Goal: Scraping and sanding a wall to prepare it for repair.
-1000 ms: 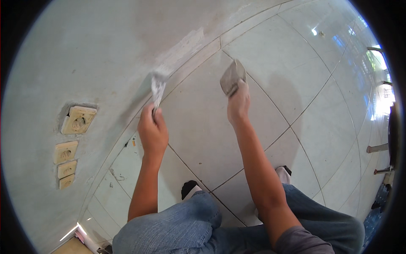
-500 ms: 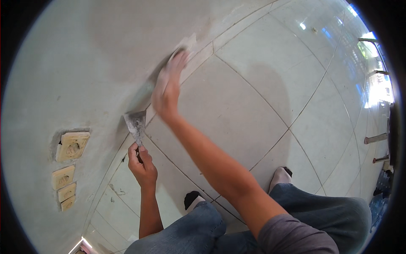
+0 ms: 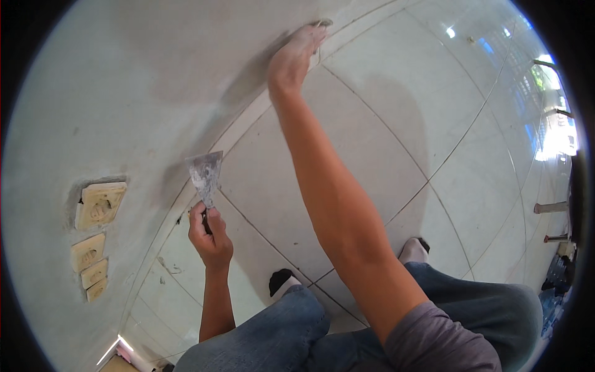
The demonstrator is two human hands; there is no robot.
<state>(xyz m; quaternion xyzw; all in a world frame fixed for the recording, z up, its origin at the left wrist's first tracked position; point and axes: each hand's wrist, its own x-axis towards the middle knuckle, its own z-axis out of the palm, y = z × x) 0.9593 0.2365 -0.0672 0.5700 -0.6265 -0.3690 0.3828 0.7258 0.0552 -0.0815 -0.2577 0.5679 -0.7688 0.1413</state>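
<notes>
My left hand [image 3: 211,239] is closed round the handle of a putty knife [image 3: 205,173]. Its wide metal blade, smeared with pale residue, points up and away from me, in front of the foot of the wall. Far ahead, my right hand [image 3: 296,61] lies against the lower part of the wall [image 3: 204,68], just above the tile skirting [image 3: 251,113]. A thin, light-edged piece [image 3: 323,23] shows at its fingertips. The fingers press it to the wall and mostly cover it, so its kind cannot be made out.
Yellowed wall sockets [image 3: 101,204] sit in the wall on the left. Glossy pale floor tiles [image 3: 347,142] stretch to the right, where furniture legs [image 3: 551,208] stand at the edge of view. My feet [image 3: 414,250] are on the floor close by.
My right hand has slid farther away along the wall, up and to the right in view, with the thin piece. My left hand keeps the putty knife in nearly the same place.
</notes>
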